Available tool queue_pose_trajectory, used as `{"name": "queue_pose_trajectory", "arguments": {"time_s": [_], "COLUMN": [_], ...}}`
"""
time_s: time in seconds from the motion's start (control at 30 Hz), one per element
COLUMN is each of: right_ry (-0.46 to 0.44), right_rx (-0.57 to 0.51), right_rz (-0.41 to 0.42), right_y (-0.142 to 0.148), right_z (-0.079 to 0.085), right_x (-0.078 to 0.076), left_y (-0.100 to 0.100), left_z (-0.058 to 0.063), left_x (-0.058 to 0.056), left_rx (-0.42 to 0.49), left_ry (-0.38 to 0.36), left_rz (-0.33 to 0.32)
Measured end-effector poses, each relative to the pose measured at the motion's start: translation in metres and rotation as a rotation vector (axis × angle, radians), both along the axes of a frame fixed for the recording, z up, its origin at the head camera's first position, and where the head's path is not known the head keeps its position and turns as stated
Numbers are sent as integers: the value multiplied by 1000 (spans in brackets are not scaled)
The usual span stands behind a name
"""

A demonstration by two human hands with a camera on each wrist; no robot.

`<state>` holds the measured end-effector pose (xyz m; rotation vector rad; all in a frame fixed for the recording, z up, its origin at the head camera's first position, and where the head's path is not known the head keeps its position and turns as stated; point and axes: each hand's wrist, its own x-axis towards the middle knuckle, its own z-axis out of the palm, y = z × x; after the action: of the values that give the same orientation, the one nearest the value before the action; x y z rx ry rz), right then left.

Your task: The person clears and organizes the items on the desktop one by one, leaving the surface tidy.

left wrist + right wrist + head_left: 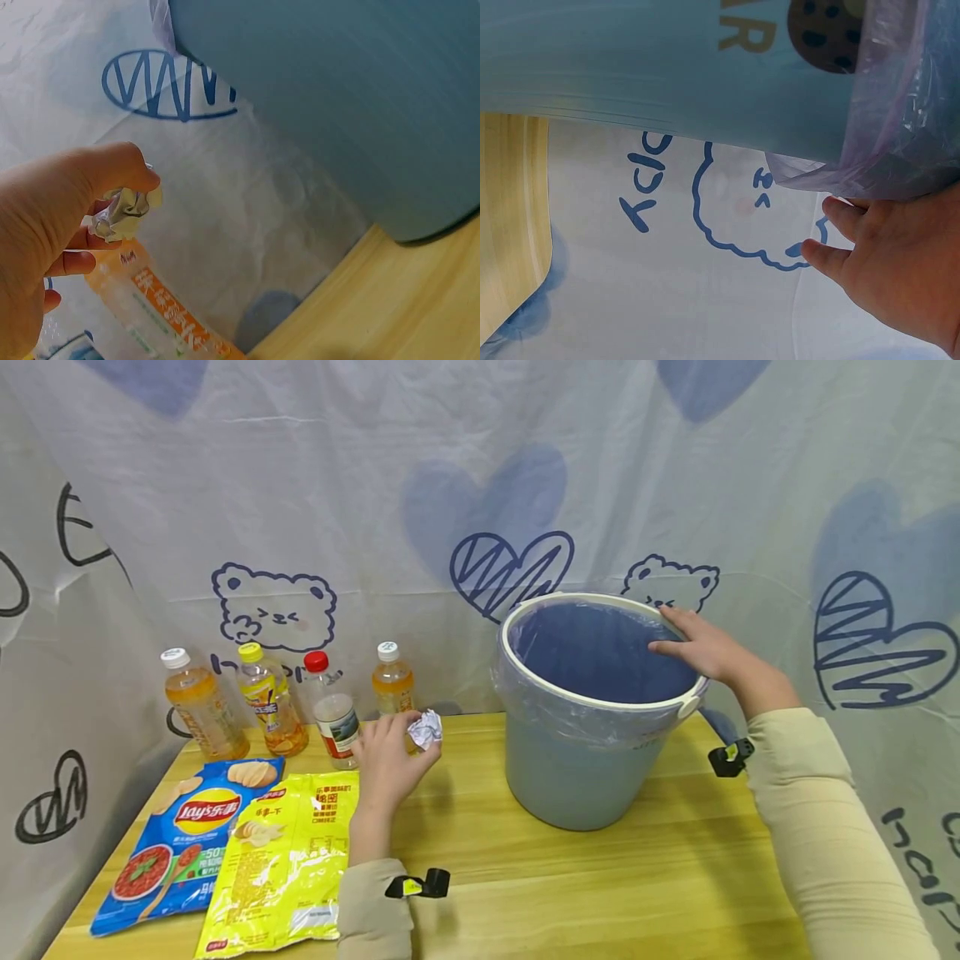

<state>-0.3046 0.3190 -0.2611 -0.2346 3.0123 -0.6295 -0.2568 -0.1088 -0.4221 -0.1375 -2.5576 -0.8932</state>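
In the head view, my left hand (390,760) pinches a crumpled ball of white paper (426,730) between thumb and fingers. The left wrist view shows the paper ball (124,214) under the thumb. A small bottle of orange drink (393,681) stands just behind this hand. My right hand (708,647) lies over the right side of the white rim of a blue-grey trash bin (577,777), its thumb reaching over the opening. Its outer fingers extend loosely beside the clear plastic liner (885,112) in the right wrist view. The bin stands upright on the wooden table (480,893).
Left of the left hand stand a red-capped bottle (335,718), a yellow-capped bottle (273,706) and a white-capped bottle (206,710). In front lie a blue chip bag (195,843) and a yellow chip bag (288,860). A printed curtain (360,510) hangs behind.
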Motion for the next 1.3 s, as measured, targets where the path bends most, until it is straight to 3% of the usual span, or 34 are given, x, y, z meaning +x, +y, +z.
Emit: {"name": "queue_pose_trajectory", "arguments": {"time_s": [0.83,1.3], "right_ry": [9,-10], "right_rx": [-3,-13], "right_rz": [1,3], "right_y": [2,1], "right_z": [0,0], "right_x": [0,0], "left_y": [41,54], "left_z": [21,35], "left_x": [11,8], "left_rx": [16,46], "left_ry": [206,296], "left_rz": [-50,-28]}}
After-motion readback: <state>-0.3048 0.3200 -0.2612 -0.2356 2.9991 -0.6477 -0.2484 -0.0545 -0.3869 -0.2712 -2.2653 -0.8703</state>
